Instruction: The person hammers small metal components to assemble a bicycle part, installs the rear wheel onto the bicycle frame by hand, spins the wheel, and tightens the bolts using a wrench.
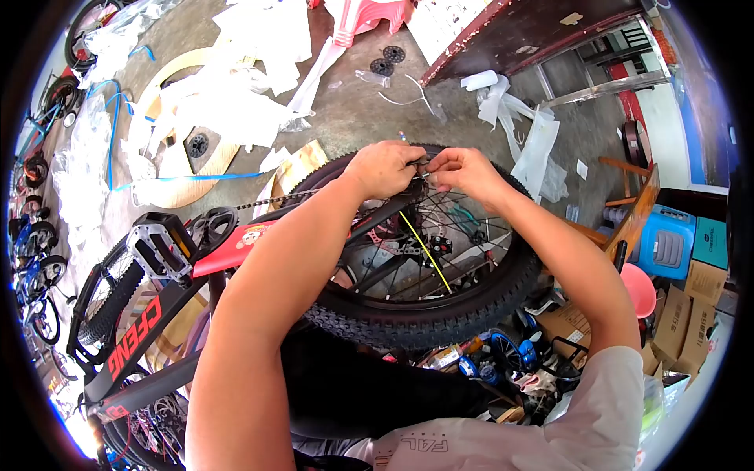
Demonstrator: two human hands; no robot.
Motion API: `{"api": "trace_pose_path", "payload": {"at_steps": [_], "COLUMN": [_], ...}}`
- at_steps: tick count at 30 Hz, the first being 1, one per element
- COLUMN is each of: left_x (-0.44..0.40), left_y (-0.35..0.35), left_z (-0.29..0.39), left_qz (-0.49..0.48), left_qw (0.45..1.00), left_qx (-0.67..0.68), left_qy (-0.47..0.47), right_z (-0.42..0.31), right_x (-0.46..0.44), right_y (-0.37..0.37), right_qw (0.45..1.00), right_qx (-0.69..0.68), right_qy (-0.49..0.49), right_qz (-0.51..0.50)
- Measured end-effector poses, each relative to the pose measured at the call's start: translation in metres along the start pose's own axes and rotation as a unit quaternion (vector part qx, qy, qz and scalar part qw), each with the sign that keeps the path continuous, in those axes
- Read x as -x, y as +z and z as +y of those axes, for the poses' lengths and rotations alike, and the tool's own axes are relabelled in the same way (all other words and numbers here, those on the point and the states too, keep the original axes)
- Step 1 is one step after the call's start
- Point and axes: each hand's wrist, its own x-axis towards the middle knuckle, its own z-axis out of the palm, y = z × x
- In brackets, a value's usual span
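Note:
A black bicycle frame [141,334] with red panels and white lettering lies across the left, and its knobby-tyred wheel [424,334] is in front of me. My left hand [385,169] is closed at the wheel's far side, over dark metal parts where the chain [275,201] leads. Just to its right, my right hand [465,174] pinches with thumb and forefinger at the same spot. A small, thin, shiny piece shows between the hands, but its kind is hard to make out. One bright yellow strip [424,253] crosses the spokes. The pedal [162,245] stands out at left.
White packing sheets [236,78] and cardboard litter the floor beyond the wheel, with two black discs [382,66] nearby. A wooden stool [636,212], a blue plastic box [666,242] and cartons [683,326] stand at right. Parts and tools lie below the wheel. More bicycles line the left.

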Motion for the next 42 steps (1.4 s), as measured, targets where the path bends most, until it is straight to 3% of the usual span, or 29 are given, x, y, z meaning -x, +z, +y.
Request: {"api": "trace_pose_path", "payload": {"at_steps": [3, 4, 11, 13, 19, 25, 33, 42], "left_x": [-0.001, -0.002, 0.0, 0.001, 0.001, 0.002, 0.0, 0.0], "left_y": [0.002, -0.004, -0.004, -0.001, -0.005, 0.001, 0.0, 0.003], "left_z": [-0.003, 0.001, 0.003, 0.002, 0.005, -0.001, 0.0, -0.003], "left_qz": [0.003, -0.046, -0.033, 0.016, -0.022, 0.023, -0.006, 0.012], "left_qw": [1.0, 0.998, 0.999, 1.0, 0.999, 1.0, 1.0, 1.0], "left_qx": [0.0, -0.023, -0.019, 0.006, -0.015, -0.002, -0.003, -0.006], "left_qy": [0.003, -0.024, -0.031, -0.007, -0.03, 0.009, -0.008, -0.001], "right_z": [0.003, 0.001, 0.002, 0.002, 0.004, 0.005, 0.014, 0.008], "right_x": [-0.001, 0.0, -0.001, -0.001, -0.002, -0.004, -0.008, -0.007], "right_y": [0.0, 0.002, 0.004, 0.004, 0.002, -0.001, -0.006, 0.005], "right_qw": [1.0, 1.0, 0.999, 0.999, 0.998, 1.0, 0.998, 0.992], "right_qx": [-0.003, -0.002, 0.025, 0.031, 0.036, 0.012, 0.016, 0.113], "right_qy": [-0.009, -0.006, -0.031, -0.028, -0.042, -0.007, 0.003, 0.013], "right_qz": [-0.006, -0.001, 0.006, 0.005, -0.004, -0.017, -0.064, -0.052]}}
